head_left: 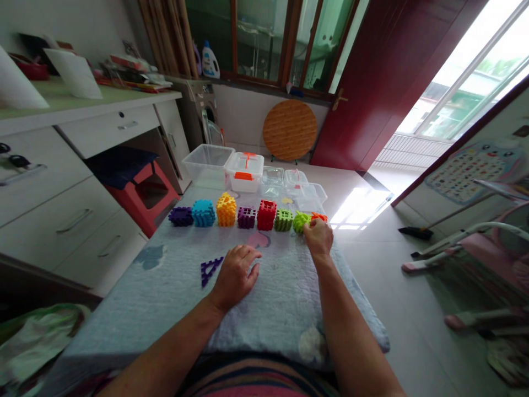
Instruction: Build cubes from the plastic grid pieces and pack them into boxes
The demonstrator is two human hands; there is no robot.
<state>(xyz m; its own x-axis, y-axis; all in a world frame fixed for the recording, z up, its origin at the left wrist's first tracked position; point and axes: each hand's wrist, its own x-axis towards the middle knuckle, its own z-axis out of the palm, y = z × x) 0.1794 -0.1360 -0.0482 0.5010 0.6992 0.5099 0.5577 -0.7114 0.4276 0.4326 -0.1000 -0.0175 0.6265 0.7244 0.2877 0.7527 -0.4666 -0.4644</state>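
Several colourful toothed block shapes stand in a row across the cloth: dark purple, blue, yellow, purple, red, green, lime and orange. My right hand is closed at the right end, touching the lime and orange pieces; what its fingers grip is hidden. Nearer to me, my left hand rests on the cloth, fingers apart and holding nothing. Just left of it lies a flat purple triangle.
Behind the row stand an open clear bin, a lidded box with orange clasps and smaller clear containers. A red stool is left of the table; a pink chair is at the right.
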